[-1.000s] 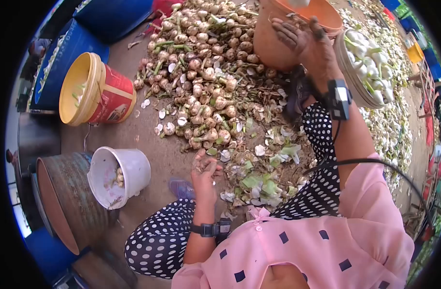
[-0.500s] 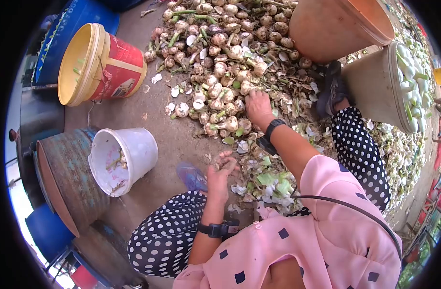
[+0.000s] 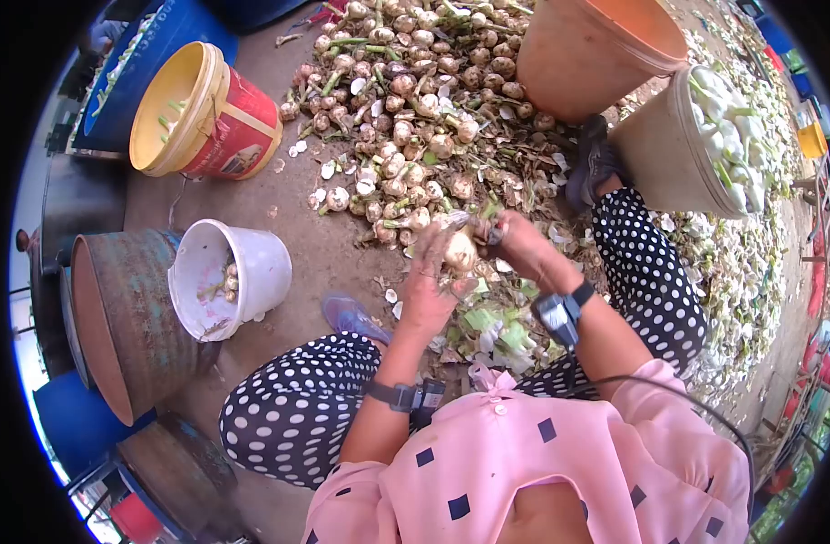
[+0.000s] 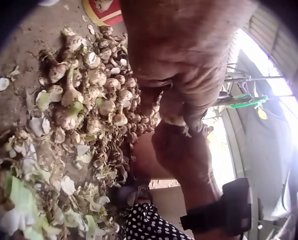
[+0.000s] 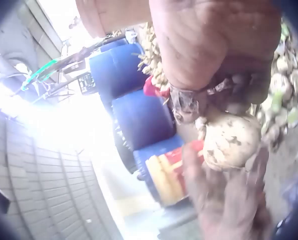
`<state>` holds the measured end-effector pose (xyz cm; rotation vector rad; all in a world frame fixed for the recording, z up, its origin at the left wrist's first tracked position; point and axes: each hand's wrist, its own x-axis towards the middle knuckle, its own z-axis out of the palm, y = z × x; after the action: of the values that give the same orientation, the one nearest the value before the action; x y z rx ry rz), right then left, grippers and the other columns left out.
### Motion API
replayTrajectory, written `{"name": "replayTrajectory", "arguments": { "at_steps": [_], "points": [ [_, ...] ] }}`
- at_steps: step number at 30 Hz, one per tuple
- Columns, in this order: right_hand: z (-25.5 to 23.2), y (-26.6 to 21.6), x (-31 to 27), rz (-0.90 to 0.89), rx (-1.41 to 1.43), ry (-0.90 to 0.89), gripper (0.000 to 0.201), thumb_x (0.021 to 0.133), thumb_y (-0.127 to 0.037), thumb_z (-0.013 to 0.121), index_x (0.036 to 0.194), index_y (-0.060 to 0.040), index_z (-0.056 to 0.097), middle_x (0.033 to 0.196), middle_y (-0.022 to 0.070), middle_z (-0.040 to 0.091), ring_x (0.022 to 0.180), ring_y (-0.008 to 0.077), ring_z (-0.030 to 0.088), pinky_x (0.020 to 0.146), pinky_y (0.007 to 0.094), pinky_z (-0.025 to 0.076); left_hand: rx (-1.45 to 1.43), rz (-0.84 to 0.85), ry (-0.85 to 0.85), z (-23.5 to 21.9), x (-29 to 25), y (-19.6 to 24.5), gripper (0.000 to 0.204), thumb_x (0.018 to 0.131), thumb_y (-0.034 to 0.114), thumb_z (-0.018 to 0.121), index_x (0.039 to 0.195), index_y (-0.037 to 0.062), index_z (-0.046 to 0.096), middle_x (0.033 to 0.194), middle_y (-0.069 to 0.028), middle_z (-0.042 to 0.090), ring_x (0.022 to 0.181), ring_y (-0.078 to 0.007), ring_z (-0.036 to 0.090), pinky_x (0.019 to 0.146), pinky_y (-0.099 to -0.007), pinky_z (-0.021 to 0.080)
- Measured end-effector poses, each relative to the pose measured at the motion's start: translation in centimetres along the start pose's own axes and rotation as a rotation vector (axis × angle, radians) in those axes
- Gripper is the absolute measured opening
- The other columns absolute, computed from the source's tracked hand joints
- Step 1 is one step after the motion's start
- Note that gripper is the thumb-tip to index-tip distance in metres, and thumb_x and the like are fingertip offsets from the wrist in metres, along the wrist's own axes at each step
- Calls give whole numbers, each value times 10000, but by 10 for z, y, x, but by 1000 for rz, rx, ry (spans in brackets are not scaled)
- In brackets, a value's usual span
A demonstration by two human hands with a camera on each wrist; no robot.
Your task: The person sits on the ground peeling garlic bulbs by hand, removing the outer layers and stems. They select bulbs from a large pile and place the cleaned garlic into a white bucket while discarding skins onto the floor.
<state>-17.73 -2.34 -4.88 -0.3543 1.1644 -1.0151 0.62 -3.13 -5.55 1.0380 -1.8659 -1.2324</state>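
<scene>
In the head view the left hand [image 3: 429,286] holds a round garlic bulb [image 3: 461,252] between its fingers and thumb, in front of the knees. On the bulb's far side, the right hand [image 3: 526,250] grips its neck with curled fingers. Seen from the right wrist, the bulb [image 5: 232,141] is pale with brown dirt spots, and a dirty wrapping [image 5: 186,105] covers one right-hand digit. The left wrist view shows mostly the back of the left hand [image 4: 184,45], which hides the bulb. Just beyond both hands spreads a pile of unpeeled garlic bulbs [image 3: 440,145].
Peeled skins [image 3: 492,331] litter the floor below the hands. At the right, a pale bucket [image 3: 655,136] of white bulbs stands beside an orange bucket [image 3: 560,63]. To the left are a white bucket [image 3: 261,272], a yellow-red bucket [image 3: 243,127] and a rusty drum [image 3: 143,308].
The right hand came from near the buckets at the right, reached into the pile, and now grips a bulb in front of the body. The left hand has risen to meet it and holds the bulb too.
</scene>
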Motion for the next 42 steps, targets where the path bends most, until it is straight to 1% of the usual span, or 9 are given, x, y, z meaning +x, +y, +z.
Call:
{"name": "replayTrajectory", "arguments": {
  "at_steps": [7, 15, 21, 25, 29, 31, 35, 39, 42],
  "points": [
    [32, 15, -49, -356, -23, 11, 210, 821, -211, 664, 910, -27, 612, 740, -13, 571, 611, 62, 471, 524, 220, 365, -97, 102, 38, -5, -16, 40, 605, 676, 114, 765, 1212, 64, 487, 1200, -112, 527, 1118, -273, 496, 970, -355, 389],
    [43, 24, -77, -406, -58, -30, 157, 820, -118, 635, 933, -9, 626, 775, 23, 607, 690, 76, 535, 596, 231, 437, -1205, -506, -46, -35, -24, 51, 350, 951, 292, 427, 1193, 45, 480, 1032, -110, 599, 752, -208, 621, 640, -311, 544],
    [37, 14, -99, -375, -430, 160, 237, 750, -34, 627, 987, -28, 634, 913, 82, 652, 859, 165, 599, 787, 306, 481, -497, -292, 10, -17, -39, 64, 374, 905, 108, 457, 1274, 126, 399, 930, -31, 547, 699, -85, 523, 538, -211, 442],
    [14, 39, -71, -299, -125, -154, 276, 770, 66, 481, 967, -23, 653, 876, 1, 636, 798, 97, 537, 749, 257, 441, -1141, -691, -191, -35, -31, 98, 437, 901, 383, 481, 1179, 46, 468, 800, -41, 590, 532, -129, 545, 430, -243, 449],
    [27, -8, -113, -348, -412, -65, 226, 769, 31, 498, 925, 2, 658, 844, 2, 637, 755, 87, 535, 697, 227, 425, -933, -515, -270, -32, -32, 81, 504, 842, 447, 560, 1170, 67, 514, 884, -57, 622, 641, -148, 608, 482, -259, 485],
    [32, -14, -124, -333, -393, -72, 229, 769, 33, 478, 899, 1, 664, 780, -18, 613, 717, 75, 501, 657, 221, 393, -411, -260, -167, -26, -39, 77, 345, 800, 192, 679, 1077, 53, 528, 937, -54, 619, 744, -144, 613, 547, -254, 501],
    [31, 8, -111, -361, -232, 18, 172, 788, -25, 528, 908, 18, 645, 763, -4, 603, 706, 83, 499, 641, 253, 419, -837, -392, -141, -29, -38, 77, 387, 731, 72, 717, 1072, 40, 538, 977, -60, 614, 810, -143, 596, 719, -265, 502],
    [41, 15, -109, -601, -1235, 220, 315, 688, -150, 657, 994, -75, 649, 902, 220, 623, 832, 356, 606, 728, 395, 480, 197, -92, -77, -26, -37, 60, 249, 678, 100, 717, 901, 22, 639, 844, -119, 648, 790, -227, 633, 707, -338, 489],
    [22, 33, -91, -608, -815, 159, 291, 696, -139, 645, 974, -55, 652, 845, 196, 642, 773, 327, 627, 714, 375, 488, 239, -157, -24, -24, -36, 47, 363, 667, 125, 719, 1008, 32, 639, 869, -174, 646, 793, -301, 627, 695, -363, 488]
  ]
}}
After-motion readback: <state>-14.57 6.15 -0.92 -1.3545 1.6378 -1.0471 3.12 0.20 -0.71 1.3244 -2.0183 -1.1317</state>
